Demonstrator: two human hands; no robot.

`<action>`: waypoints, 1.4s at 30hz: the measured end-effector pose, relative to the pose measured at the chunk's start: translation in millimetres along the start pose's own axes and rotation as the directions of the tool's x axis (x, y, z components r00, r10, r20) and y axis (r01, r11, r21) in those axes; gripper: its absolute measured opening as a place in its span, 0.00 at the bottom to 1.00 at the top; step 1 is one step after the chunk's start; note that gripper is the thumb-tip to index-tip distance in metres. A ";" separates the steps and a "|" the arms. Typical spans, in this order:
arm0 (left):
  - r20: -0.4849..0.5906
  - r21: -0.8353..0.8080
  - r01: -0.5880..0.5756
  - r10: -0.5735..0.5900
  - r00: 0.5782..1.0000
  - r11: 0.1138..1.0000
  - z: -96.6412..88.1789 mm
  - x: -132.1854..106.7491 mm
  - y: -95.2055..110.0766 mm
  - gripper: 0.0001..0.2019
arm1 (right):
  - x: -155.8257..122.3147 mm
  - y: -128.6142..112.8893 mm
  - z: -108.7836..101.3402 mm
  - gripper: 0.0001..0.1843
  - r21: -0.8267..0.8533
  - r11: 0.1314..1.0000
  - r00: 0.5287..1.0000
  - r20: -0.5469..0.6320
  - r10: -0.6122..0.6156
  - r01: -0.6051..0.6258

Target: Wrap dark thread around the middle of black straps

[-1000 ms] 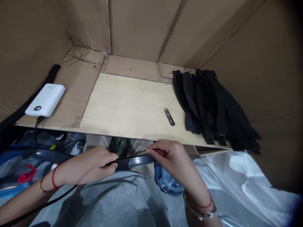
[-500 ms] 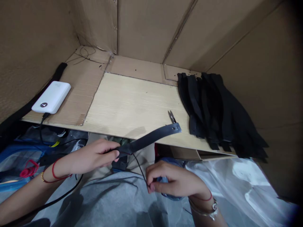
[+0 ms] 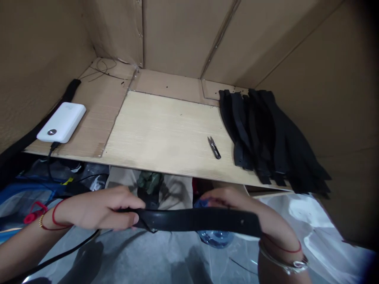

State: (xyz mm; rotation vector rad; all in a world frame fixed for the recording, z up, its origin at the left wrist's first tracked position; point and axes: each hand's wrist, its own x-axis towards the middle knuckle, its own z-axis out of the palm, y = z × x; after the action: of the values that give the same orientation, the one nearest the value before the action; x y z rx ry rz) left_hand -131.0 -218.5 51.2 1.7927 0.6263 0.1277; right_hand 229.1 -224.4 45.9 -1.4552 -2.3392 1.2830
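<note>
My left hand (image 3: 103,209) is closed around one end of a long, flat black strap (image 3: 189,220), thumb on top and fingers beneath. The strap stretches to the right, with a small hole near its far end. A bit of thin dark cord shows beside my left thumb. My right hand (image 3: 222,197) is behind the strap, just below the board's front edge, above a clear blue plastic container (image 3: 217,238). Its fingers are partly hidden and blurred, so I cannot make out whether they hold anything. Thread snips (image 3: 214,148) lie on the board, blades pointing away.
Many more black straps (image 3: 260,134) lie heaped at the right of the wooden board (image 3: 160,130). A white power bank (image 3: 62,122) with a cable stands at the left. Cardboard walls (image 3: 174,35) enclose the back and sides. Loose cord (image 3: 103,71) lies in the far left corner.
The strap has come down towards me and swung level, uncovering the snips. My right hand has left the thin cord it was pinching and moved forward and right, over the blue container.
</note>
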 end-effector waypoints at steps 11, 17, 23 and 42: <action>-0.037 -0.489 0.215 -0.267 0.963 0.846 20.4 26.5 -2.6 0.17 | 35.2 -67.7 104.3 0.09 0.547 0.781 0.917 -0.391 -0.080 0.301; -0.071 -0.421 0.200 -0.252 0.965 0.885 13.0 18.8 5.8 0.13 | 28.9 -79.8 92.8 0.05 0.171 0.928 0.772 -0.615 -0.161 0.330; -0.034 -0.408 0.209 -0.243 0.969 0.889 9.9 14.1 15.4 0.18 | 24.9 -85.9 54.5 0.10 -0.201 0.911 0.727 -0.551 -0.409 0.361; -0.265 -0.065 0.266 -0.274 0.925 0.962 16.7 30.0 33.5 0.21 | 28.4 -95.3 48.6 0.07 -0.138 0.930 0.744 -0.565 -0.357 0.341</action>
State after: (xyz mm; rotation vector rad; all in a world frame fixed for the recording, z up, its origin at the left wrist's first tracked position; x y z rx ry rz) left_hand -87.2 -224.7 69.9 1.6567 1.0581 0.1948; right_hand 124.4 -249.3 72.1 -1.1165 -2.0599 0.5899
